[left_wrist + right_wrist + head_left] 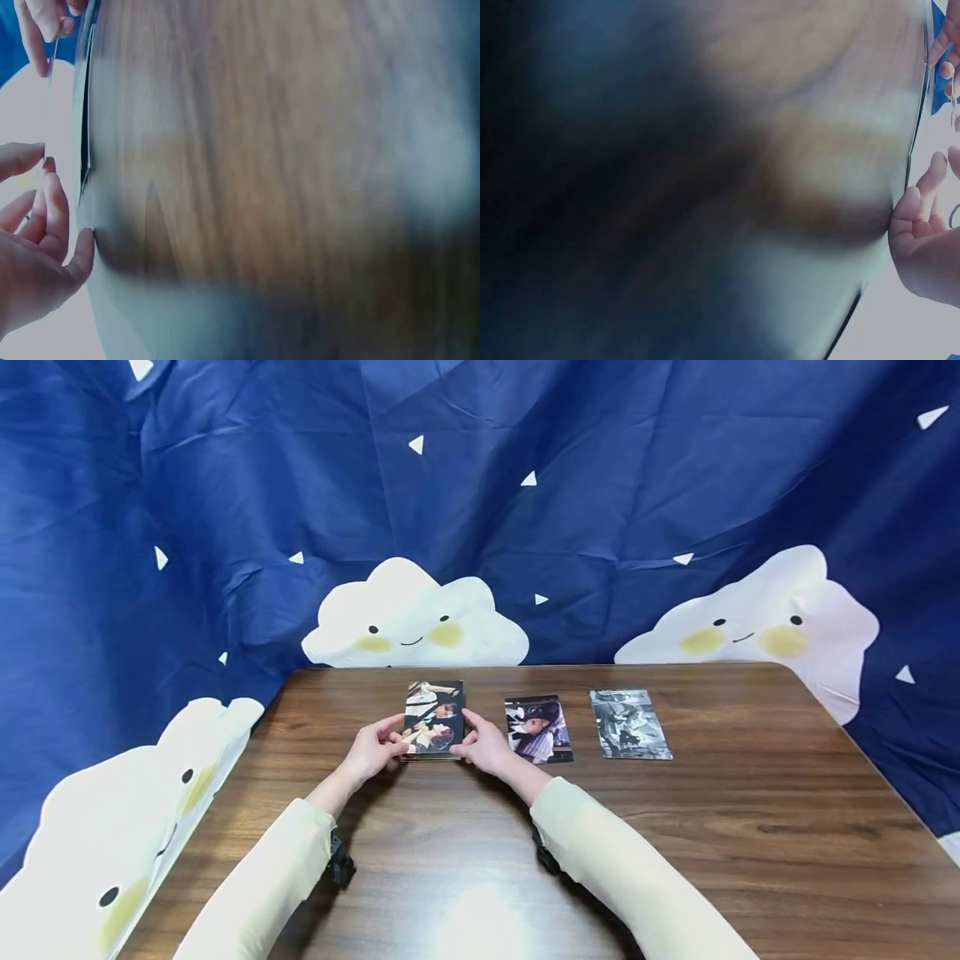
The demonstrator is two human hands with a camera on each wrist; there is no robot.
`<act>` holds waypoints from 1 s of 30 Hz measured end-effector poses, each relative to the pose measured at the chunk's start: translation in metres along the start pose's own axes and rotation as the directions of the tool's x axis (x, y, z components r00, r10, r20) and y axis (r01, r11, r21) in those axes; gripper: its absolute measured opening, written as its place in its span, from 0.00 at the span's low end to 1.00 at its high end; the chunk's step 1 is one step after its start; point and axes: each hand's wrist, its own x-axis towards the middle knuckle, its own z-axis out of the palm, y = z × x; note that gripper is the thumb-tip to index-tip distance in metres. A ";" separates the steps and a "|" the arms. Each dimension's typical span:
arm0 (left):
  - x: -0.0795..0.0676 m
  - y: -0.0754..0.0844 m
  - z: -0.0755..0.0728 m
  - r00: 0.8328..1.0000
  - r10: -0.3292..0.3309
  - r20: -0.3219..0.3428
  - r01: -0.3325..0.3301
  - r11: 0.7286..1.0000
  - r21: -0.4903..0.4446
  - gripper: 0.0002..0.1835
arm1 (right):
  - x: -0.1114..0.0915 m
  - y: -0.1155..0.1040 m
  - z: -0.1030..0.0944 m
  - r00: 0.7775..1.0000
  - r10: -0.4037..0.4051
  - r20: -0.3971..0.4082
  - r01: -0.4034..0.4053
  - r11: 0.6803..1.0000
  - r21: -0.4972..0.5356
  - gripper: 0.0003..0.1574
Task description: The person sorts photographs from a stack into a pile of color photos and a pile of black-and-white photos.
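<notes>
A photo (435, 718) with two people on a black ground is held at its side edges by both hands, over the left part of the table. The left hand (375, 747) pinches its left edge between thumb and fingers; the right hand (486, 745) pinches the right edge. Under its near edge, a thin strip of another card (431, 757) shows. Nearly edge-on in the left wrist view, the held photo stands apart from the flat cards (85, 112) on the table. Just right of the right hand lies a purple-toned photo (538, 729).
Farther right on the brown wooden table (750, 827) lies a black-and-white photo (631, 724). A blue curtain (585, 510) with white clouds hangs behind the table's far edge. Light glares off the tabletop near the front.
</notes>
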 end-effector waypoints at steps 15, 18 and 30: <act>0.003 -0.012 0.001 0.996 -0.050 0.068 0.046 0.997 0.054 0.25 | 0.003 0.002 0.006 1.000 0.020 0.021 -0.013 0.961 -0.277 0.46; 0.004 -0.010 0.000 0.997 -0.038 0.063 0.033 0.997 0.073 0.25 | 0.005 0.001 0.005 1.000 0.017 0.016 -0.011 0.954 -0.299 0.46; 0.002 -0.010 0.004 0.996 -0.067 0.059 0.061 0.994 0.094 0.23 | 0.000 0.000 0.007 1.000 0.010 0.019 -0.002 0.928 -0.372 0.45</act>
